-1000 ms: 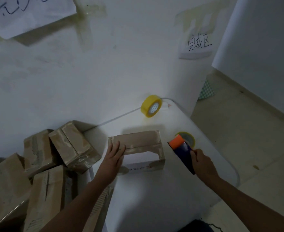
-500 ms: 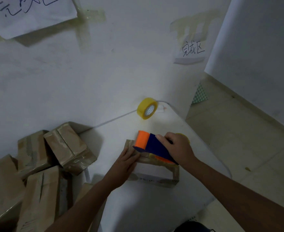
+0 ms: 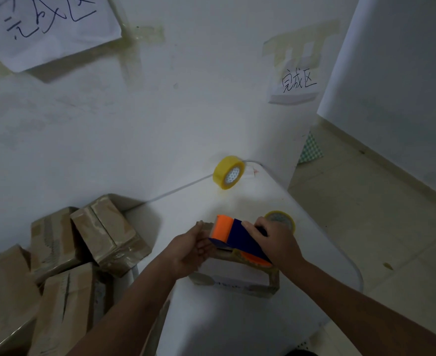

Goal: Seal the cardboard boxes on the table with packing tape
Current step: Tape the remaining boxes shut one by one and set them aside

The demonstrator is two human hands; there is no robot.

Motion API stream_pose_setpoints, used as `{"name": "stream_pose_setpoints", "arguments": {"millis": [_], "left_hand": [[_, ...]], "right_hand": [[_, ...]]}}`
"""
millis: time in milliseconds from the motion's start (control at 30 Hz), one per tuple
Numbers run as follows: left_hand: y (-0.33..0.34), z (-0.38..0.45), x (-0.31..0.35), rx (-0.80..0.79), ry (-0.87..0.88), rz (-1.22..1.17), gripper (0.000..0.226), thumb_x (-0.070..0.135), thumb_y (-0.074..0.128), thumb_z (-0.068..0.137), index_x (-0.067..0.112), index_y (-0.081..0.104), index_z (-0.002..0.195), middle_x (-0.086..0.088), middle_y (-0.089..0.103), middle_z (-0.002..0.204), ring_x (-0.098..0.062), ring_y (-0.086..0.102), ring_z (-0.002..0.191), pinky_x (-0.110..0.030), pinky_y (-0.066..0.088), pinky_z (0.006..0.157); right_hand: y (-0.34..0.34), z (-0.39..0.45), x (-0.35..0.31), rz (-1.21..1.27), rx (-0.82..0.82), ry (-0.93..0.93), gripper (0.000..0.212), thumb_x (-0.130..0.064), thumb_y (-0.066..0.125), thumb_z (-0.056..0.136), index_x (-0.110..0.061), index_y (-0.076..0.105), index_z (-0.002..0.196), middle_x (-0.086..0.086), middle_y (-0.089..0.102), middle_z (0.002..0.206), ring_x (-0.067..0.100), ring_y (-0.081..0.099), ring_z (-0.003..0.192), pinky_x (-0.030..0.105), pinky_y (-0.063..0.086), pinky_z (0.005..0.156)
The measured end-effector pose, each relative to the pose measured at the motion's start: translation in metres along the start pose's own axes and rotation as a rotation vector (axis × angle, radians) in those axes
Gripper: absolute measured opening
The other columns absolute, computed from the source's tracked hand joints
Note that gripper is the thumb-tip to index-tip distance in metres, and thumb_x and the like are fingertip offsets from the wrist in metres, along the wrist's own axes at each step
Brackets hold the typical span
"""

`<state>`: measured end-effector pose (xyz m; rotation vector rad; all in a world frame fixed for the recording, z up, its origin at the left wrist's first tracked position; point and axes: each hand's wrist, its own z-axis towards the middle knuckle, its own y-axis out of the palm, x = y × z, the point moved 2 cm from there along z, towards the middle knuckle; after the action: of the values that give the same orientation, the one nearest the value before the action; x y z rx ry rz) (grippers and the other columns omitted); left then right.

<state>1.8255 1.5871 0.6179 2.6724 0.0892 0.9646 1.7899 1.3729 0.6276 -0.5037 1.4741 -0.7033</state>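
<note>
Dispenser (image 3: 237, 240) since lowered onto box (image 3: 237, 278), orange end leftward

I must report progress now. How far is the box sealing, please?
Done, apparently: several taped boxes piled left of the table. In hand: the right hand holds the tape dispenser on the one box on the table; the left hand steadies its left end. Left: this box's seam. Whether more boxes wait is not visible.

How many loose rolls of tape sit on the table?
2: one roll upright on its edge by the wall, another roll flat behind the right hand. The tape dispenser may hide more.
</note>
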Motion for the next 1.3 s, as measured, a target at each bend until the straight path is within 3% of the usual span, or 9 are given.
{"name": "stream_pose_setpoints", "arguments": {"millis": [167,333,467,567,667,767,867,967,1300], "left_hand": [[0.006,-0.004,0.009,-0.019,0.050,0.073,0.021,0.022,0.057,0.099,0.011,0.071,0.088,-0.006,0.072,0.081,-0.012,0.067,0.068,-0.024,0.052,0.067],[0.012,-0.008,0.009,-0.006,0.099,0.153,0.016,0.008,0.055,0.099,0.004,0.070,0.094,-0.010,0.073,0.082,-0.012,0.069,0.066,-0.021,0.054,0.059],[0.010,-0.011,0.011,0.032,0.221,0.162,0.016,0.006,0.057,0.098,0.000,0.072,0.097,-0.025,0.072,0.098,-0.032,0.070,0.088,-0.040,0.058,0.083],[0.005,-0.015,0.013,0.115,0.322,0.204,0.019,0.007,0.056,0.098,0.002,0.074,0.096,-0.025,0.073,0.095,-0.033,0.069,0.083,-0.044,0.055,0.084],[-0.001,-0.017,0.014,0.147,0.361,0.158,0.018,0.006,0.056,0.097,0.000,0.072,0.099,-0.022,0.073,0.092,-0.028,0.067,0.079,-0.038,0.056,0.077],[-0.018,-0.014,0.017,0.208,0.380,0.058,0.012,0.004,0.059,0.095,0.003,0.071,0.092,-0.009,0.071,0.076,-0.015,0.063,0.070,-0.021,0.055,0.065],[-0.055,-0.011,0.022,0.318,0.376,-0.036,0.013,0.003,0.057,0.096,0.005,0.069,0.093,0.000,0.069,0.066,-0.008,0.061,0.066,-0.016,0.052,0.063],[-0.087,-0.006,0.014,0.323,0.298,0.005,0.012,0.006,0.055,0.098,0.004,0.067,0.100,-0.003,0.066,0.073,-0.010,0.060,0.067,-0.017,0.052,0.060],[-0.094,0.034,-0.017,0.401,0.205,-0.019,0.007,0.007,0.066,0.093,0.002,0.067,0.096,-0.007,0.065,0.077,-0.012,0.059,0.070,-0.020,0.050,0.066]], "right_hand": [[-0.002,0.000,0.000,-0.013,-0.012,0.002,0.069,-0.077,0.027,0.083,-0.014,0.055,0.073,0.003,0.055,0.063,0.013,0.057,0.058,0.040,0.045,0.055],[-0.003,0.000,-0.003,-0.037,-0.026,0.003,0.068,-0.076,0.029,0.087,-0.015,0.055,0.073,0.003,0.054,0.063,0.012,0.056,0.057,0.038,0.045,0.054],[-0.008,0.005,-0.011,-0.086,-0.068,-0.016,0.052,-0.059,0.041,0.093,-0.014,0.053,0.072,0.001,0.051,0.061,0.014,0.052,0.056,0.035,0.040,0.054],[-0.015,0.014,-0.021,-0.208,-0.086,-0.091,0.049,-0.057,0.043,0.095,-0.013,0.054,0.076,-0.003,0.047,0.056,0.014,0.050,0.053,0.029,0.033,0.047],[-0.022,0.021,-0.032,-0.303,-0.107,-0.160,0.049,-0.060,0.041,0.094,-0.016,0.055,0.079,-0.004,0.051,0.060,0.014,0.053,0.056,0.025,0.030,0.043],[-0.022,0.023,-0.036,-0.362,-0.138,-0.168,0.051,-0.063,0.038,0.093,-0.016,0.054,0.079,-0.002,0.054,0.064,0.015,0.054,0.058,0.027,0.034,0.044],[-0.022,0.021,-0.028,-0.366,-0.171,-0.136,0.049,-0.061,0.041,0.094,-0.018,0.050,0.072,-0.004,0.047,0.058,0.011,0.048,0.053,0.025,0.029,0.045],[-0.021,0.020,-0.020,-0.410,-0.203,-0.124,0.048,-0.061,0.044,0.093,-0.020,0.046,0.067,-0.005,0.040,0.055,0.008,0.041,0.051,0.026,0.027,0.047],[-0.004,0.025,-0.025,-0.515,-0.201,-0.064,0.051,-0.065,0.043,0.091,-0.021,0.045,0.065,-0.005,0.042,0.057,0.014,0.047,0.055,0.029,0.036,0.050]]}}
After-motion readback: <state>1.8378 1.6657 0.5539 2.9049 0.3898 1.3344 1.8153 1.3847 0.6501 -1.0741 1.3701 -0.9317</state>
